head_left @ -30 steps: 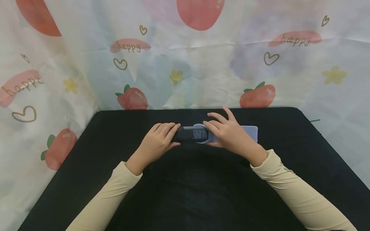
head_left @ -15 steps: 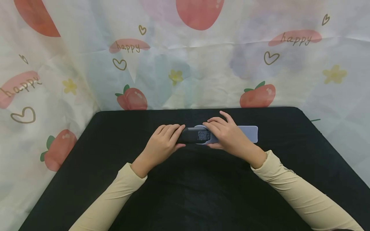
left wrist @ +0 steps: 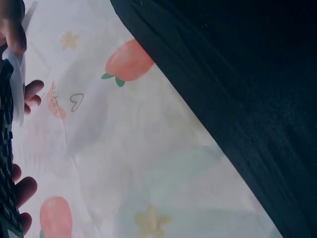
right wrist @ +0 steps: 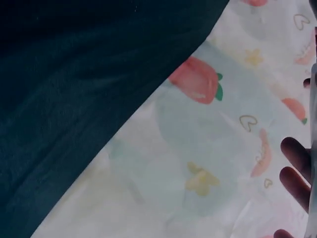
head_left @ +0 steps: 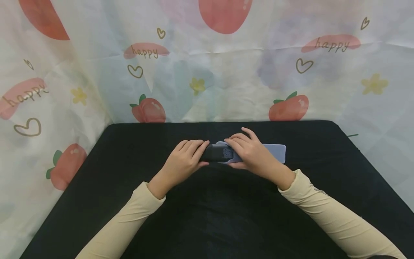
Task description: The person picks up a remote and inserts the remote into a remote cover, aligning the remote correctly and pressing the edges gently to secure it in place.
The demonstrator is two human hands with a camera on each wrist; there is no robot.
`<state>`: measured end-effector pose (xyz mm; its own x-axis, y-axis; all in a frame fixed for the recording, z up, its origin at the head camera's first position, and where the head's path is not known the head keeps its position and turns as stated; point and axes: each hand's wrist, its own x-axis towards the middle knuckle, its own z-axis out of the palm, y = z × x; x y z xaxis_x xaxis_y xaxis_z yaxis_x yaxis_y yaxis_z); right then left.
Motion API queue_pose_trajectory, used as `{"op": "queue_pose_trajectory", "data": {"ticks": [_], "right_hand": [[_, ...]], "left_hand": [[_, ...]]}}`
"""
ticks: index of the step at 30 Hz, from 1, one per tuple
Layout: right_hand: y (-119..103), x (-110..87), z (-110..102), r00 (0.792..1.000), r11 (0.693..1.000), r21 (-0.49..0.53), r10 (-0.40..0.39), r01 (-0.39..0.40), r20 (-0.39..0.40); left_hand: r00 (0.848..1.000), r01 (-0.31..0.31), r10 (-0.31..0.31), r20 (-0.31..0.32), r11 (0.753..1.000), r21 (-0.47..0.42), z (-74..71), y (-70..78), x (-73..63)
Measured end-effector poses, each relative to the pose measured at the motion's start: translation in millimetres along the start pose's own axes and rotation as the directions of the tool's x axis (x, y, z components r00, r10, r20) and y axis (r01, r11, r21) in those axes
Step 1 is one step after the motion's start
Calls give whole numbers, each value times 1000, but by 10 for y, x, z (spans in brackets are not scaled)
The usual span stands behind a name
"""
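In the head view my left hand (head_left: 182, 162) grips the left end of a black remote control (head_left: 213, 153), which lies level with its printed label upward. The remote's right end sits in the mouth of a pale blue sleeve-like cover (head_left: 276, 153). My right hand (head_left: 253, 154) holds that cover near its mouth, thumb on the near edge and fingers over the far edge, one finger raised. Raised buttons run along the remote (left wrist: 6, 148) at the left border of the left wrist view. Only a thin strip of the cover (right wrist: 313, 99) shows in the right wrist view.
A table with a black cloth (head_left: 207, 216) spreads under both hands. Behind it and to the sides hangs a pale curtain (head_left: 226, 86) printed with fruit, hearts and flowers. Cream sleeves (head_left: 129, 216) cover both forearms.
My left hand has moved right with the remote, and less of the remote shows outside the cover. My right hand and the cover have shifted slightly left; its raised finger has lowered.
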<state>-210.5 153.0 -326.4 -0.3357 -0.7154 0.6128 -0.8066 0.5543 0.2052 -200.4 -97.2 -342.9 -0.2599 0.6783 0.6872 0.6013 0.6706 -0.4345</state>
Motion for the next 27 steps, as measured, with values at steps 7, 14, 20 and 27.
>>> {"op": "queue_pose_trajectory", "data": {"ticks": [7,14,20,27], "right_hand": [[53,-3,-109,996,994,-62,87,-85,29],[160,-48,-201,995,993,-67,97,-95,22],[128,-9,-159,1000,1000,-12,7,-7,9],[59,46,-127,999,999,12,41,-41,-26]], "left_hand": [[999,26,-25,-22,999,21,-15,15,35],[998,31,-30,-57,999,21,-45,-37,47],[1000,-6,6,-30,1000,4,-36,-27,53],[999,18,-17,-32,1000,15,-51,-7,81]]}}
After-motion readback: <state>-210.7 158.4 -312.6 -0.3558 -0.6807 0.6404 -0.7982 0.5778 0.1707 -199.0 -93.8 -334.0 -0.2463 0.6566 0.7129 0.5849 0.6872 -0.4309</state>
